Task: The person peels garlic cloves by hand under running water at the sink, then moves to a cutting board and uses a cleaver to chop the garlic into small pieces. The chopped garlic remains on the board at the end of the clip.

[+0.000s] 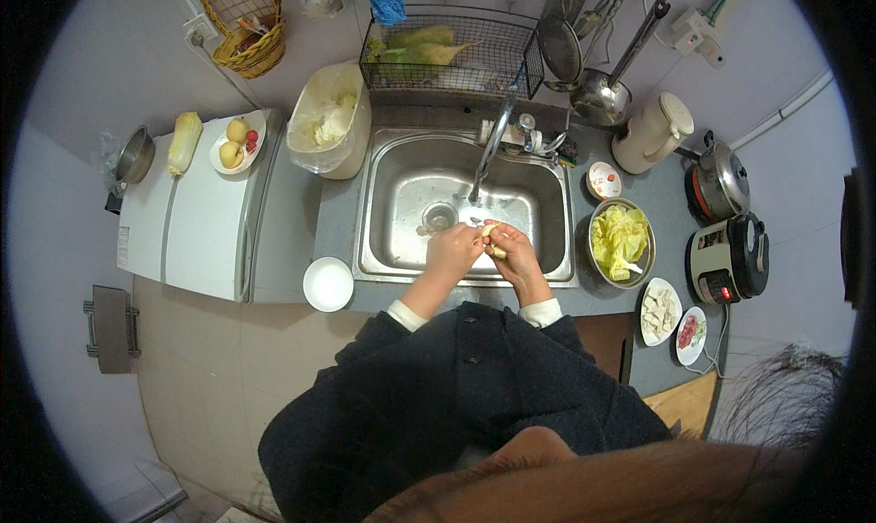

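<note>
Both my hands are together over the near part of a steel sink, below the tap. My left hand is closed, its fingertips pinching at a small pale-yellow piece that looks like a garlic clove. My right hand curls around the same piece from the other side, and another pale bit shows between its fingers. Which fingers carry the weight cannot be made out. Small scraps lie by the drain in the basin.
Right of the sink stand a metal bowl of cabbage leaves, a plate of white chunks, a small meat plate, a rice cooker and a kettle. To the left are a white bowl and a lined bin.
</note>
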### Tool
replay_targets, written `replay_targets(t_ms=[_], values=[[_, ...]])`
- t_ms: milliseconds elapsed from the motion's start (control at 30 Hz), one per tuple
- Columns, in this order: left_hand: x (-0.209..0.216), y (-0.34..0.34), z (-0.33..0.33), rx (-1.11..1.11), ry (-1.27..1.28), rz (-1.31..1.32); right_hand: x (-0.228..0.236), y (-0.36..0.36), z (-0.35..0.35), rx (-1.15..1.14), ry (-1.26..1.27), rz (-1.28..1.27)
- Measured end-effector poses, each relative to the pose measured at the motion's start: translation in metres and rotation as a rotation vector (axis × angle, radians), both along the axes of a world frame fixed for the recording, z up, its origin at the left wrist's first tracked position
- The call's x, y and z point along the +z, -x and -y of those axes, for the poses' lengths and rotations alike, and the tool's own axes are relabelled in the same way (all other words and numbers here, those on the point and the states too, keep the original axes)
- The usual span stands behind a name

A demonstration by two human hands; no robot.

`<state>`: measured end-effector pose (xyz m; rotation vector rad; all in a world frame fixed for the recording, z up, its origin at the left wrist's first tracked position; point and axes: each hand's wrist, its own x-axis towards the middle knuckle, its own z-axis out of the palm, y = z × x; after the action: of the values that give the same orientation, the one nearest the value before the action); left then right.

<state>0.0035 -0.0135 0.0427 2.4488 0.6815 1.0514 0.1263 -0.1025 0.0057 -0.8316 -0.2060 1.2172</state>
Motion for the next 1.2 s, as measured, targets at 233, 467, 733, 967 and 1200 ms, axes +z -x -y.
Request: replay_targets(t_ms=[233,467,733,967,1200], values=[[-0.004,0.001,0.002,0.037,-0.001,0.004,0.005,0.002,0.002,0.030,0.033,0.100],[0.001,0.005,-0.007,0.092,0.055,-0.029,0.022,0.003,0.003,0.085,0.104,0.214],[0.005,0.002,-0.006,0.047,0.300,0.033,0.015,0.006,0.001,0.079,0.073,0.057],[-0.020,0.000,-0.018,0.097,0.765,0.224,0.011,0.005,0.001,-0.053,0.074,0.018],[-0.039,-0.002,-0.041,-0.080,1.827,0.378,0.006,-0.002,0.002,-0.073,0.135,0.079]])
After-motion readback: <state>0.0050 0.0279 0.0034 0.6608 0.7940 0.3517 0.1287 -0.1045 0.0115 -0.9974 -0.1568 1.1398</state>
